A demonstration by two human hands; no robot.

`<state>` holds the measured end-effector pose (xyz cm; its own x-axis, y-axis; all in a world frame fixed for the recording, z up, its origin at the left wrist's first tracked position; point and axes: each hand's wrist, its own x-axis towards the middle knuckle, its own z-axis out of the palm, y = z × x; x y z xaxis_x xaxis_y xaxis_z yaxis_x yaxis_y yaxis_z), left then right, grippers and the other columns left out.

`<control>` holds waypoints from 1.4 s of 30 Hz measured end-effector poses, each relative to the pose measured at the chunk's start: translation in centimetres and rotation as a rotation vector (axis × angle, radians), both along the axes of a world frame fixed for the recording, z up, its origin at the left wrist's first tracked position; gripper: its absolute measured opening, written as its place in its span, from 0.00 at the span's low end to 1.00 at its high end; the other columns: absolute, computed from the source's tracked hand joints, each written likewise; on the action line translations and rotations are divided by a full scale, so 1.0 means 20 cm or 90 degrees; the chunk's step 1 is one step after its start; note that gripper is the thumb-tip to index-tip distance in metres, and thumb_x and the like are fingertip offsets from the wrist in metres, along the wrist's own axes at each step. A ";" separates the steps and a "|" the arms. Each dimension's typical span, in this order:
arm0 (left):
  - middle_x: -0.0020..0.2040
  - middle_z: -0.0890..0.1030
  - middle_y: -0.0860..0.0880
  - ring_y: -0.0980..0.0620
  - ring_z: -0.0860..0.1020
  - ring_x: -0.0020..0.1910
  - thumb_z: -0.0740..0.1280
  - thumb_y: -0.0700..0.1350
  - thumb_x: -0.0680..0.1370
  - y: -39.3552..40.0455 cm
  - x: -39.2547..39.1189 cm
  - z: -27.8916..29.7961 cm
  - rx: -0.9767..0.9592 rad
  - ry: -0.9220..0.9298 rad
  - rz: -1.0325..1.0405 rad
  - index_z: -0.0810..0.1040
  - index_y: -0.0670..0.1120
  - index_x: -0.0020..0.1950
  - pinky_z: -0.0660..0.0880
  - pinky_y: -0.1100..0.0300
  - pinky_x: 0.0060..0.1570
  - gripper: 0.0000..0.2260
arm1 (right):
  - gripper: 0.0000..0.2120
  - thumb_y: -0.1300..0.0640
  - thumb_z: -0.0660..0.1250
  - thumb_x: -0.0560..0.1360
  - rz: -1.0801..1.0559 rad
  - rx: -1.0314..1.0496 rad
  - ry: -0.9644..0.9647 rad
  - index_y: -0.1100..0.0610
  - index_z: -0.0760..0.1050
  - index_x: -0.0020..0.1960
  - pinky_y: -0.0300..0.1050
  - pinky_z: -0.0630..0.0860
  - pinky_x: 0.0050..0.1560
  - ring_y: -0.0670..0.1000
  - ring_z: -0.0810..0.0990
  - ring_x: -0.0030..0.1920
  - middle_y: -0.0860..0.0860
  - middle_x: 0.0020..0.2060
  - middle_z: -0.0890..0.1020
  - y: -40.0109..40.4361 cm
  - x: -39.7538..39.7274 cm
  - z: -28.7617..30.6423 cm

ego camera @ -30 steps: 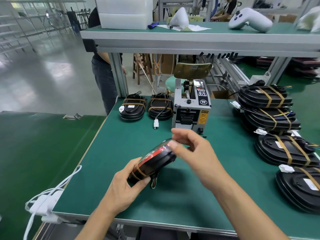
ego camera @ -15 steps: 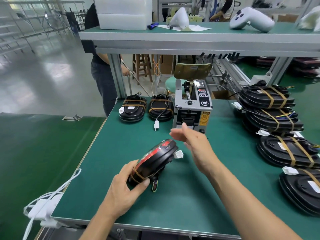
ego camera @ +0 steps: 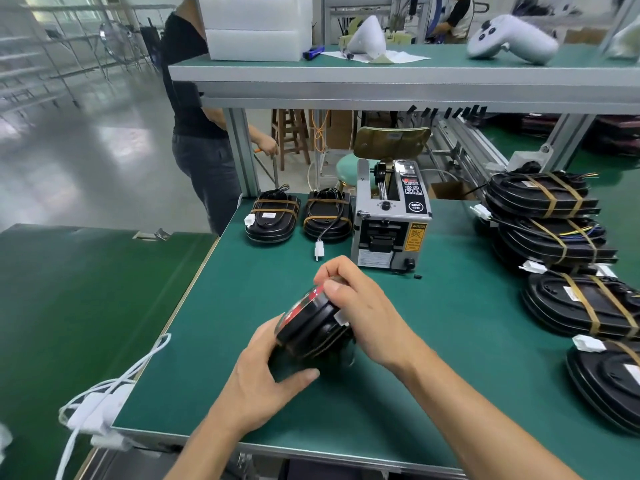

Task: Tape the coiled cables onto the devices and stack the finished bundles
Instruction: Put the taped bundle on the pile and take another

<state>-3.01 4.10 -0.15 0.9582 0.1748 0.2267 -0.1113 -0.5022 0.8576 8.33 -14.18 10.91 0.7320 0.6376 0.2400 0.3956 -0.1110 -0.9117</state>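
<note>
From the head view, the left hand (ego camera: 266, 372) cups the near end of the black device (ego camera: 311, 323), tilted above the green table (ego camera: 433, 358), while the right hand (ego camera: 363, 306) curls over its far end, thumb pressed on top.

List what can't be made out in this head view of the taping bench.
- Underside of the held device: hidden by the left hand and right hand, so its tape and coiled cable cannot be judged.
- Tape dispenser panel text: too small to read.
- Nearest bundle at right: cut off by the frame edge.
- White controller on the upper shelf: blurred.
</note>
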 end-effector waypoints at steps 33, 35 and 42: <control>0.71 0.82 0.58 0.56 0.80 0.71 0.75 0.68 0.76 0.02 0.01 0.00 -0.121 -0.003 -0.051 0.71 0.66 0.78 0.73 0.68 0.68 0.32 | 0.07 0.58 0.70 0.72 -0.630 0.044 0.289 0.52 0.86 0.37 0.47 0.82 0.44 0.48 0.86 0.34 0.43 0.26 0.83 -0.02 0.62 -0.13; 0.71 0.82 0.58 0.56 0.79 0.72 0.76 0.67 0.76 0.02 0.01 0.00 -0.126 -0.004 -0.054 0.71 0.66 0.78 0.72 0.68 0.68 0.32 | 0.07 0.56 0.71 0.73 -0.653 0.051 0.295 0.51 0.85 0.38 0.44 0.80 0.41 0.49 0.86 0.36 0.42 0.25 0.83 0.00 0.63 -0.12; 0.70 0.83 0.57 0.55 0.81 0.70 0.76 0.67 0.76 0.02 0.01 -0.01 -0.133 -0.002 -0.060 0.71 0.65 0.79 0.74 0.67 0.68 0.32 | 0.09 0.59 0.73 0.70 -0.703 0.106 0.352 0.54 0.82 0.31 0.38 0.73 0.31 0.49 0.83 0.32 0.43 0.22 0.81 0.04 0.65 -0.10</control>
